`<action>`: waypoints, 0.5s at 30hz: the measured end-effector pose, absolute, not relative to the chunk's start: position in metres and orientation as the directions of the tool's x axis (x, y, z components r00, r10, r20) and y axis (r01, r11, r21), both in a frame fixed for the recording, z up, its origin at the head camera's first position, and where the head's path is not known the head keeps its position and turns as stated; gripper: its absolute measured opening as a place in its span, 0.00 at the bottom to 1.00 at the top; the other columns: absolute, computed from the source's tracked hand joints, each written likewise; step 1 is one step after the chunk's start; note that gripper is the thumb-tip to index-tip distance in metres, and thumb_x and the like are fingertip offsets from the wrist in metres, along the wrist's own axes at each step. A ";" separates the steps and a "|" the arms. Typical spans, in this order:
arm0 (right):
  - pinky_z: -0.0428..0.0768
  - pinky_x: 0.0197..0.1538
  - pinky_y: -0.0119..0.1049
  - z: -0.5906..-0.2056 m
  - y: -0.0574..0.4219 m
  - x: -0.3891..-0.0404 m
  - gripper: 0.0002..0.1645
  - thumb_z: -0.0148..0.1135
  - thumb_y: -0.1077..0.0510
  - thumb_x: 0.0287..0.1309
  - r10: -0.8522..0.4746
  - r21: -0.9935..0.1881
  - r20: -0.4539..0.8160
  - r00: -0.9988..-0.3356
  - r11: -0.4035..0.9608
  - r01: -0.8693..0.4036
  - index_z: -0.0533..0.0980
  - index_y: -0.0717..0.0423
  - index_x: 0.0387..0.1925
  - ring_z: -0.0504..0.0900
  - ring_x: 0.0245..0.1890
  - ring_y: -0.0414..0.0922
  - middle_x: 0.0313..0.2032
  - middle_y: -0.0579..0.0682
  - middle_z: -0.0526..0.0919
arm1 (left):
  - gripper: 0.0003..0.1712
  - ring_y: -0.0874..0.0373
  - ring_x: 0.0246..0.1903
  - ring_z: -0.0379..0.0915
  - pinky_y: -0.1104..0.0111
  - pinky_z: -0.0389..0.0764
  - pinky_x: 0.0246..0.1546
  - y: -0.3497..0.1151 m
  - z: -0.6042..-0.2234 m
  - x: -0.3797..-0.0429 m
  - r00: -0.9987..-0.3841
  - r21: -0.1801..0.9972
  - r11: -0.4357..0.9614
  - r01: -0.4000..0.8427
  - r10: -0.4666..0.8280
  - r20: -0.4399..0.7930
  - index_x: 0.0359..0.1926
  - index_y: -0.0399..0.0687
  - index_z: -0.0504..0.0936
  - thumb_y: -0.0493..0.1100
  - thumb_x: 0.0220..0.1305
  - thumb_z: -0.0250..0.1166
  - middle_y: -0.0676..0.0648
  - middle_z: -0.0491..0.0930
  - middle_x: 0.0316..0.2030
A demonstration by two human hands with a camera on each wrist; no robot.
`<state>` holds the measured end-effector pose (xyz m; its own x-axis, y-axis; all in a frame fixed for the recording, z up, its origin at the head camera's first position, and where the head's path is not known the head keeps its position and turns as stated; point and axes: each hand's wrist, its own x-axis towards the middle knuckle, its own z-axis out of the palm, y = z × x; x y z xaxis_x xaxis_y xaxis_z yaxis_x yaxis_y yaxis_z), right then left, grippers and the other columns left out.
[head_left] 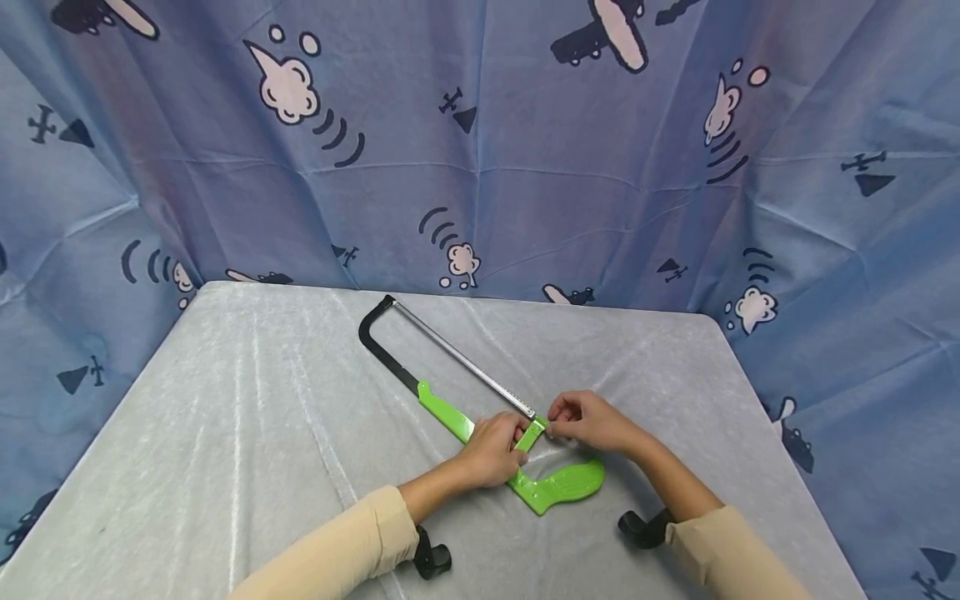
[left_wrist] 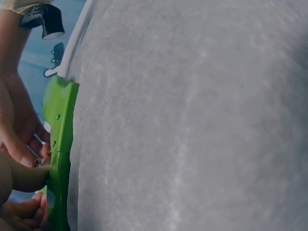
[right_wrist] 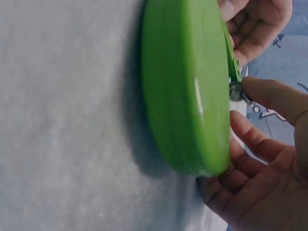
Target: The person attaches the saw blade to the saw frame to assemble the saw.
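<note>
A hacksaw (head_left: 447, 413) with a green handle and black front frame lies slantwise on the cloth-covered table, its blade (head_left: 467, 360) side turned to the far right. My left hand (head_left: 489, 452) grips the green frame near the handle end of the blade. At that corner, my right hand (head_left: 594, 422) has its thumb and fingers about a small metal wing nut (right_wrist: 236, 92), the thumb touching it. The rounded green handle (right_wrist: 187, 96) fills the middle of the right wrist view. Seen from the left wrist, the green frame (left_wrist: 60, 120) partly hides the fingers.
A pale grey cloth (head_left: 225, 433) with creases covers the table. Behind it hangs a blue patterned curtain (head_left: 525, 192). Black wrist cameras are strapped below both hands, near the beige sleeves (head_left: 345, 542).
</note>
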<state>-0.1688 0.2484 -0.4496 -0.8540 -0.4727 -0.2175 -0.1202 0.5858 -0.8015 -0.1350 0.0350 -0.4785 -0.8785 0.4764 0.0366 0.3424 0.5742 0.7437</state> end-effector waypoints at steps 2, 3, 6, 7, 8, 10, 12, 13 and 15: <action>0.73 0.29 0.31 -0.451 0.251 -0.170 0.11 0.67 0.61 0.58 -0.474 -0.804 -0.223 -0.852 0.583 -0.114 0.77 0.67 0.38 0.74 0.27 0.42 0.28 0.52 0.78 | 0.19 0.65 0.33 0.68 0.69 0.63 0.41 0.035 -0.479 -0.135 -0.877 0.743 0.572 0.348 0.479 0.042 0.48 0.40 0.80 0.34 0.54 0.71 0.52 0.76 0.33; 0.73 0.29 0.32 -0.451 0.252 -0.170 0.11 0.66 0.61 0.59 -0.475 -0.805 -0.224 -0.851 0.583 -0.113 0.77 0.67 0.38 0.74 0.27 0.42 0.29 0.52 0.78 | 0.19 0.65 0.33 0.68 0.69 0.64 0.41 0.035 -0.479 -0.135 -0.876 0.743 0.571 0.349 0.480 0.042 0.48 0.40 0.80 0.34 0.54 0.71 0.52 0.76 0.33; 0.74 0.30 0.32 -0.452 0.254 -0.171 0.10 0.65 0.61 0.60 -0.481 -0.809 -0.222 -0.848 0.576 -0.116 0.77 0.66 0.38 0.75 0.28 0.43 0.29 0.52 0.79 | 0.19 0.65 0.33 0.68 0.69 0.64 0.42 0.035 -0.479 -0.135 -0.876 0.748 0.568 0.343 0.480 0.038 0.48 0.40 0.80 0.34 0.53 0.71 0.52 0.76 0.33; 0.74 0.30 0.32 -0.452 0.255 -0.171 0.10 0.65 0.61 0.60 -0.483 -0.811 -0.220 -0.848 0.574 -0.116 0.77 0.66 0.38 0.75 0.28 0.43 0.29 0.51 0.79 | 0.19 0.65 0.33 0.68 0.69 0.64 0.42 0.035 -0.479 -0.135 -0.877 0.750 0.567 0.339 0.479 0.034 0.48 0.40 0.80 0.34 0.53 0.71 0.52 0.76 0.33; 0.74 0.30 0.32 -0.453 0.255 -0.171 0.10 0.64 0.61 0.60 -0.482 -0.812 -0.220 -0.848 0.573 -0.115 0.77 0.66 0.38 0.75 0.28 0.43 0.29 0.51 0.79 | 0.19 0.65 0.33 0.68 0.69 0.64 0.42 0.035 -0.479 -0.135 -0.879 0.753 0.569 0.331 0.476 0.027 0.48 0.40 0.80 0.34 0.54 0.71 0.52 0.76 0.33; 0.74 0.31 0.32 -0.453 0.256 -0.171 0.09 0.64 0.62 0.60 -0.479 -0.813 -0.218 -0.850 0.571 -0.113 0.77 0.66 0.38 0.75 0.29 0.43 0.29 0.51 0.78 | 0.19 0.64 0.33 0.68 0.69 0.64 0.42 0.036 -0.479 -0.135 -0.882 0.755 0.571 0.321 0.471 0.019 0.48 0.40 0.80 0.34 0.53 0.71 0.52 0.75 0.33; 0.74 0.31 0.32 -0.453 0.256 -0.171 0.08 0.63 0.64 0.60 -0.481 -0.818 -0.214 -0.850 0.564 -0.113 0.77 0.67 0.38 0.75 0.29 0.43 0.29 0.51 0.78 | 0.19 0.64 0.34 0.68 0.69 0.64 0.43 0.036 -0.479 -0.135 -0.883 0.756 0.573 0.317 0.468 0.016 0.48 0.40 0.80 0.34 0.53 0.71 0.53 0.75 0.33; 0.74 0.31 0.32 -0.452 0.255 -0.171 0.08 0.63 0.64 0.60 -0.482 -0.822 -0.211 -0.851 0.559 -0.113 0.77 0.67 0.38 0.75 0.29 0.43 0.29 0.51 0.78 | 0.19 0.64 0.34 0.68 0.69 0.64 0.43 0.036 -0.479 -0.135 -0.884 0.756 0.574 0.316 0.467 0.015 0.48 0.41 0.80 0.33 0.53 0.71 0.53 0.75 0.33; 0.74 0.31 0.31 -0.452 0.255 -0.170 0.06 0.62 0.66 0.59 -0.486 -0.829 -0.202 -0.850 0.547 -0.116 0.76 0.67 0.36 0.74 0.28 0.42 0.29 0.51 0.78 | 0.19 0.64 0.34 0.68 0.69 0.64 0.43 0.035 -0.479 -0.135 -0.883 0.753 0.575 0.321 0.468 0.019 0.47 0.41 0.79 0.33 0.53 0.71 0.53 0.74 0.33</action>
<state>-0.1704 0.2551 -0.4521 -0.8501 -0.4865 -0.2018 -0.1165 0.5473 -0.8288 -0.1353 0.0354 -0.4786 -0.8834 0.4683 0.0187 0.3207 0.5748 0.7528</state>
